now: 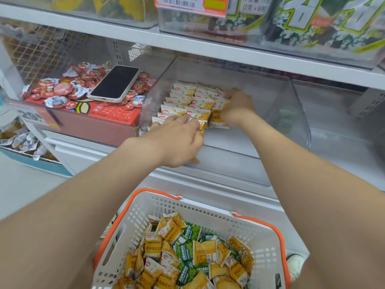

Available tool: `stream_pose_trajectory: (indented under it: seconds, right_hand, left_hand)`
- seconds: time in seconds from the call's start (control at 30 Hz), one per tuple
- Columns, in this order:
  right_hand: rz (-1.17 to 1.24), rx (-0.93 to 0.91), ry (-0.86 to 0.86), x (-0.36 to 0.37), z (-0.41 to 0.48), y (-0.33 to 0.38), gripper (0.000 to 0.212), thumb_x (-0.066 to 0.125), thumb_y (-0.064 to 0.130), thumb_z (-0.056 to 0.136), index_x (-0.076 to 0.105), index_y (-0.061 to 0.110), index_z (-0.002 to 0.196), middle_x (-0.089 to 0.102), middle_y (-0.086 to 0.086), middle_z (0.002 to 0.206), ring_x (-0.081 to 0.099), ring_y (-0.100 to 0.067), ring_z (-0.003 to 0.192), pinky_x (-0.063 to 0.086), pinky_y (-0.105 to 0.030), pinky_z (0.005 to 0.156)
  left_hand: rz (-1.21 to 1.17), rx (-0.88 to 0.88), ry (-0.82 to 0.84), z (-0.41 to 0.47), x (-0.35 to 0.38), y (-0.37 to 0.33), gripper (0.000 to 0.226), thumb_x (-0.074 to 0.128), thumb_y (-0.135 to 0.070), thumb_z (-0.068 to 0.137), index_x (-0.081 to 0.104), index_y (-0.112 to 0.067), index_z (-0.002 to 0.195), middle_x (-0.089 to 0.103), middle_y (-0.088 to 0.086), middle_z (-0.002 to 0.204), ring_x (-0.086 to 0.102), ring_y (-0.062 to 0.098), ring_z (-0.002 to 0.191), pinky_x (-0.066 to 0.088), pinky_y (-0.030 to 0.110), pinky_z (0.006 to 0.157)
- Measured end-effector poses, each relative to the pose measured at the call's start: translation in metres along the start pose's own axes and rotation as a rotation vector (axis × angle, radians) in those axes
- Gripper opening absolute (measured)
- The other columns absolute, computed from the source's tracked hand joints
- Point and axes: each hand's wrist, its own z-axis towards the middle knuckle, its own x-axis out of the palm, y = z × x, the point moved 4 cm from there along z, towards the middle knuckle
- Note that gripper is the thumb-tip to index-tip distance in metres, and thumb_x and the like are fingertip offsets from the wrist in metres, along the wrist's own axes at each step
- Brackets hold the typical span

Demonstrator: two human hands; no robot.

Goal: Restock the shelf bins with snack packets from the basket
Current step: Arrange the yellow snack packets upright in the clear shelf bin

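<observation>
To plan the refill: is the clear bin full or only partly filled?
Partly filled: yellow packets line the left of the clear bin; its right half is bare.

A phone [115, 83] lies screen-up atop red snack cups [62, 88].

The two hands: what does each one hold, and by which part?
Left hand grips the front yellow packets at their top edges; right hand clamps a bunch end to end.

A shop: price tags [189, 4] on shelves of clear snack bins [298, 113].
</observation>
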Motion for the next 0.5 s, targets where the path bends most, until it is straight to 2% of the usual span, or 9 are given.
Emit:
stream_pose_trajectory:
  seconds: [0.1,0.17,0.27,0.33,0.4,0.43,0.47,0.5]
  right_hand:
    - [0.018,0.002,-0.033,0.004,-0.002,0.006,0.054,0.061,0.001,0.085,0.053,0.016,0.136,0.051,-0.014,0.132,0.057,-0.029,0.114,0.051,-0.027,0.085]
    - [0.023,0.021,-0.040,0.004,-0.003,0.005,0.054,0.063,0.002,0.087,0.049,0.014,0.138,0.051,-0.014,0.127,0.057,-0.030,0.115,0.048,-0.026,0.083]
    - [0.013,0.040,-0.061,0.002,-0.006,0.001,0.073,0.070,0.012,0.088,0.030,0.011,0.149,0.045,-0.009,0.109,0.058,-0.030,0.103,0.050,-0.031,0.077]
    - [-0.001,0.083,-0.044,0.001,-0.008,-0.002,0.094,0.076,0.019,0.087,0.014,0.010,0.156,0.047,-0.012,0.115,0.063,-0.034,0.104,0.058,-0.038,0.082]
    - [0.002,0.132,-0.012,-0.002,-0.010,-0.006,0.104,0.077,0.023,0.088,0.002,0.008,0.159,0.050,-0.019,0.133,0.064,-0.037,0.111,0.059,-0.044,0.089]
    - [-0.008,0.140,0.005,-0.004,-0.012,-0.007,0.101,0.074,0.022,0.091,0.002,0.006,0.159,0.050,-0.021,0.138,0.063,-0.038,0.114,0.058,-0.043,0.090]
    - [-0.054,0.130,0.020,-0.007,-0.016,-0.007,0.090,0.070,0.019,0.093,0.010,0.004,0.158,0.053,-0.022,0.136,0.062,-0.038,0.115,0.056,-0.039,0.086]
    - [-0.115,0.080,0.024,-0.010,-0.020,-0.005,0.071,0.065,0.016,0.094,0.026,0.001,0.151,0.057,-0.022,0.127,0.063,-0.038,0.111,0.052,-0.035,0.078]
  left_hand:
    - [-0.008,0.002,0.003,-0.001,-0.002,-0.002,0.052,0.021,-0.049,0.101,0.046,-0.027,0.140,0.040,0.002,0.155,0.034,0.028,0.144,0.037,0.058,0.109]
    - [-0.013,0.004,0.003,-0.001,-0.002,-0.002,0.048,0.024,-0.047,0.103,0.046,-0.027,0.141,0.041,0.002,0.155,0.034,0.028,0.143,0.037,0.057,0.109]
    - [-0.017,0.009,0.007,-0.001,-0.002,-0.002,0.045,0.027,-0.043,0.105,0.045,-0.026,0.143,0.040,0.002,0.155,0.034,0.028,0.143,0.036,0.056,0.109]
    - [-0.023,0.015,0.013,-0.001,-0.003,-0.002,0.047,0.028,-0.044,0.105,0.044,-0.026,0.145,0.040,0.003,0.155,0.034,0.029,0.143,0.036,0.057,0.111]
    - [-0.028,0.016,0.005,-0.002,-0.004,-0.001,0.048,0.029,-0.044,0.105,0.043,-0.024,0.146,0.041,0.006,0.155,0.036,0.031,0.142,0.037,0.058,0.112]
    - [-0.026,0.015,-0.009,-0.003,-0.005,-0.002,0.048,0.030,-0.044,0.105,0.044,-0.022,0.145,0.043,0.008,0.152,0.038,0.033,0.140,0.039,0.057,0.111]
    - [-0.019,0.014,-0.033,-0.005,-0.007,-0.003,0.047,0.031,-0.044,0.105,0.045,-0.020,0.143,0.045,0.011,0.148,0.041,0.034,0.136,0.041,0.055,0.109]
    - [-0.003,0.015,-0.070,-0.008,-0.010,-0.005,0.046,0.034,-0.043,0.104,0.046,-0.018,0.142,0.046,0.012,0.145,0.044,0.036,0.132,0.042,0.053,0.106]
